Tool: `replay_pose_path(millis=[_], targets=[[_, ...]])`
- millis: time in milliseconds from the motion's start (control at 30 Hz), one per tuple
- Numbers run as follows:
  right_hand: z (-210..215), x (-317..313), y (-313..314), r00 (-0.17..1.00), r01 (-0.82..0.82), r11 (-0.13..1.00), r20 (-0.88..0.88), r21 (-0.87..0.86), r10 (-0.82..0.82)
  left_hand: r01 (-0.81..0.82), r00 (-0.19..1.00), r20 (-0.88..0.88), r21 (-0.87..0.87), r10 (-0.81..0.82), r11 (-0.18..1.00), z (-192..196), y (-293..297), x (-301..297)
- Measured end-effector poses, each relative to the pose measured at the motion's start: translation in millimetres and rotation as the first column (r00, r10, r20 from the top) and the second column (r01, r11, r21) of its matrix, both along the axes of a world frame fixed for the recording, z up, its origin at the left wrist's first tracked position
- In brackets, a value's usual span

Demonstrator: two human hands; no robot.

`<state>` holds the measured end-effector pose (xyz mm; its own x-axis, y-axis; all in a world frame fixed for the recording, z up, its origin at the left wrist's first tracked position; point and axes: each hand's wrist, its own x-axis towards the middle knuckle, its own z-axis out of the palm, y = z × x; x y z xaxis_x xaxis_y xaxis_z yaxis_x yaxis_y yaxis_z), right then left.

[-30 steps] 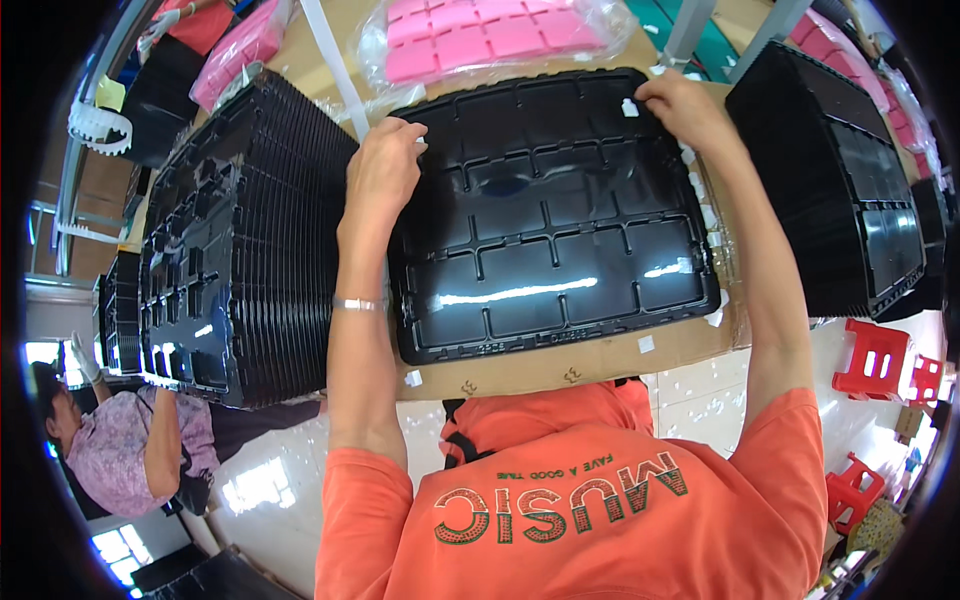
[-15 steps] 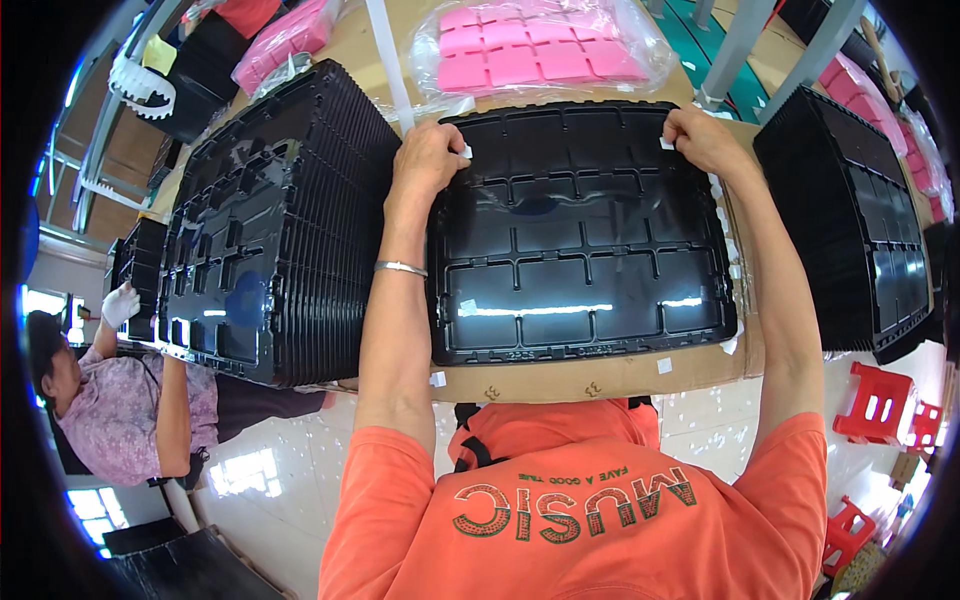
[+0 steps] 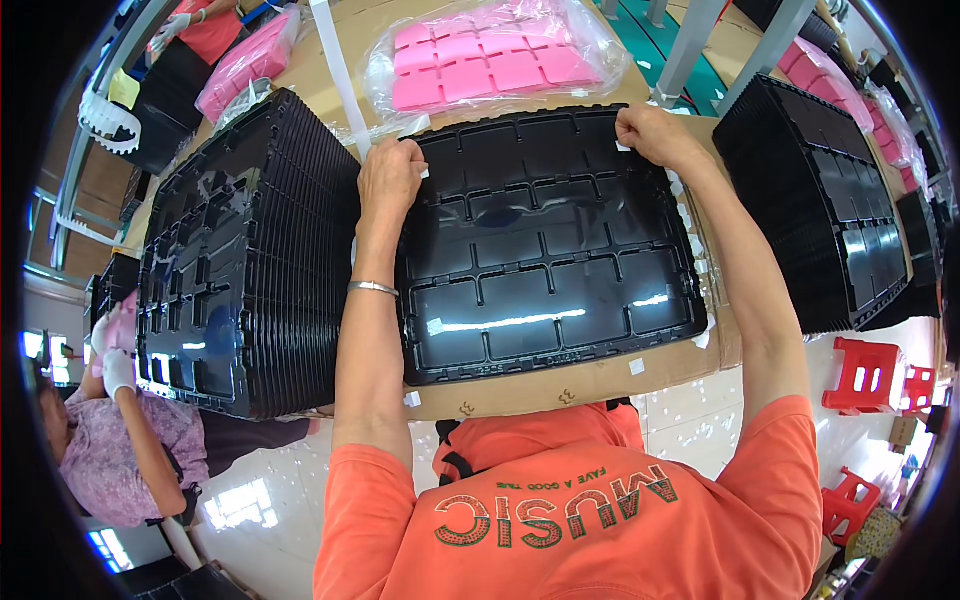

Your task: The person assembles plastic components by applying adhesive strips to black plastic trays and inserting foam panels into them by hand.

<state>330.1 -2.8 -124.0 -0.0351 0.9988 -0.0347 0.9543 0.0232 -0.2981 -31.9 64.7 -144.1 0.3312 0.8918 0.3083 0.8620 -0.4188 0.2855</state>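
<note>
In front of me a black plastic tray (image 3: 515, 292) with rows of compartments and a glossy surface lies on brown cardboard. My left hand (image 3: 391, 187) is closed at its far left corner, with a small white tab (image 3: 425, 172) showing by the fingertips. At the far right corner my right hand (image 3: 655, 138) is also closed, fingers pinched by another white tab (image 3: 624, 147). Both hands rest at the tray's far rim. Whether the tabs are stuck to the tray or only held cannot be seen.
A tall stack of black trays (image 3: 290, 260) stands close on the left, another stack (image 3: 830, 200) on the right. Beyond the tray lies a bag of pink foam pieces (image 3: 490, 60). A co-worker (image 3: 140, 440) with white gloves is at left; red stools (image 3: 865, 375) stand at right.
The view has shifted, so the tray and stacks appear further left. Both my hands stay at the tray's far corners. The co-worker's gloved hands have moved and now have something pink by them.
</note>
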Motion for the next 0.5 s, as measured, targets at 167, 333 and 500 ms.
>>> replay_pose_path(millis=[167,333,500], targets=[[-1,-15,-33,0.995,-0.097,0.944,0.045,0.314,0.087,0.082,0.997,-0.011,0.166,-0.081,0.983,-2,-11,1],[23,-27,-129,0.996,-0.006,0.892,-0.073,0.453,0.043,0.05,0.996,0.039,0.52,-0.082,0.853,-1,-47,-3],[15,-16,-113,0.989,0.1,0.898,-0.144,0.428,-0.042,0.022,0.99,0.126,0.335,-0.068,0.942,20,-57,8]])
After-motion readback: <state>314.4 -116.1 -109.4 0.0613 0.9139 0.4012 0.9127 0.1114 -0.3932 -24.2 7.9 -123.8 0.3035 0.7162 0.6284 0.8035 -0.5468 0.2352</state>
